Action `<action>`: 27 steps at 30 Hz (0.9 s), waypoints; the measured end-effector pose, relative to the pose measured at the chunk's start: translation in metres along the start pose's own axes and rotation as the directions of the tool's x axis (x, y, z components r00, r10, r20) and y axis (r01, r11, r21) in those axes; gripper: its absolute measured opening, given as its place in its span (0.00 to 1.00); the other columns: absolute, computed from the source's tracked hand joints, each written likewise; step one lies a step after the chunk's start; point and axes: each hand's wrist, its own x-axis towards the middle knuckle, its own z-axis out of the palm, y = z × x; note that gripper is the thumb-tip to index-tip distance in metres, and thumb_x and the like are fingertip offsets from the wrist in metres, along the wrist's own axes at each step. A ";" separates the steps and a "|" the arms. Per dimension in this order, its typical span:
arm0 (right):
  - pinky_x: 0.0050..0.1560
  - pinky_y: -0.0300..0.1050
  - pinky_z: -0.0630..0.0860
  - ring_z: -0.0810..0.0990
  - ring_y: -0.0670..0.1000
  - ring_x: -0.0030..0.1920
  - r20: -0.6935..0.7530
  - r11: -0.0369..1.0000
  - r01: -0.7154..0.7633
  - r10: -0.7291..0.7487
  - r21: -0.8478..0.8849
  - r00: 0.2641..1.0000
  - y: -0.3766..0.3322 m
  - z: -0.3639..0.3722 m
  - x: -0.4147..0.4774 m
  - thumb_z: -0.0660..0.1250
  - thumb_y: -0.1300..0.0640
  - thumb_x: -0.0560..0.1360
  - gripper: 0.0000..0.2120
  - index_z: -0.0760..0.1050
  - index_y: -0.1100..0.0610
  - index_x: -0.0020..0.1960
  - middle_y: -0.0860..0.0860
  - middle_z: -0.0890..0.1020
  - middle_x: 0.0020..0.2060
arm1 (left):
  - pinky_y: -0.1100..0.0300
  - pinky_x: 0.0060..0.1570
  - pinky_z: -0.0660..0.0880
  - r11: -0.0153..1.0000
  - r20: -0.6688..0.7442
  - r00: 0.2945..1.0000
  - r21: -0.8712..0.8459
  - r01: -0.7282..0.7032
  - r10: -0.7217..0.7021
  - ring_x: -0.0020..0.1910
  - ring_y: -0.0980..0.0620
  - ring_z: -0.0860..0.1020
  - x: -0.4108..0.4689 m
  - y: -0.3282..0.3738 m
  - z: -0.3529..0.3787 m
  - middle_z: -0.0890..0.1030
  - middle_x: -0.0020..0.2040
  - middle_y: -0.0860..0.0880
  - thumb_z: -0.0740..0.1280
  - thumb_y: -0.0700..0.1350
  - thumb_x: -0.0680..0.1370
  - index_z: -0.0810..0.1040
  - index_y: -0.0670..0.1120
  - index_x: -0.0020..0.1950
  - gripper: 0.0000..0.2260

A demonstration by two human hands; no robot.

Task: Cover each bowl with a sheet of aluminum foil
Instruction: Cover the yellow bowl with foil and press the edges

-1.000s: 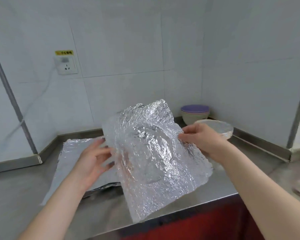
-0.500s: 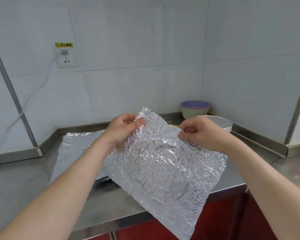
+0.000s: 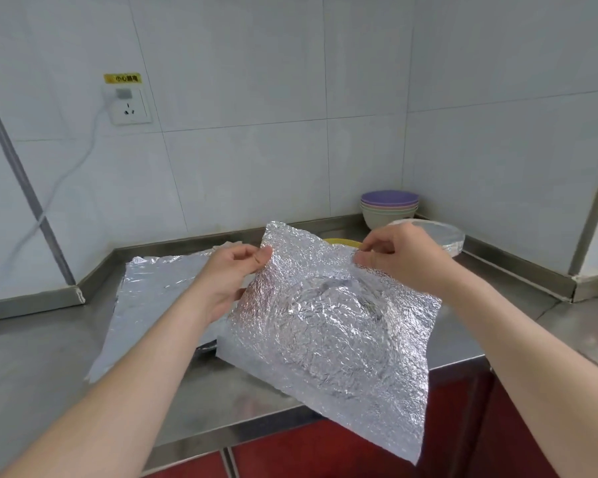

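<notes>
Hands raised over desk [image 3: 49,357] front edge: left hand [image 3: 233,274] pinches foil sheet [image 3: 328,326] far-left corner, right hand [image 3: 399,257] pinches far-right edge, fingers curled.

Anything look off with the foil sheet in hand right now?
Yes: the foil sheet, pinched at its far edge by the left hand and right hand, is crinkled all over and carries a round, bowl-shaped dent in its middle. Its near corner hangs past the counter edge. No tear shows.
</notes>
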 end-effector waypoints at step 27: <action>0.63 0.59 0.74 0.79 0.61 0.59 0.533 0.388 -0.577 0.226 0.719 0.815 0.067 0.020 -0.057 0.72 0.52 0.73 0.23 0.74 0.61 0.65 0.60 0.81 0.59 | 0.66 0.35 0.77 0.932 -0.198 0.980 -0.357 -0.062 -0.011 0.35 0.58 0.80 -0.020 -0.003 -0.003 0.83 0.34 0.54 0.67 0.41 0.77 0.79 0.43 0.45 0.02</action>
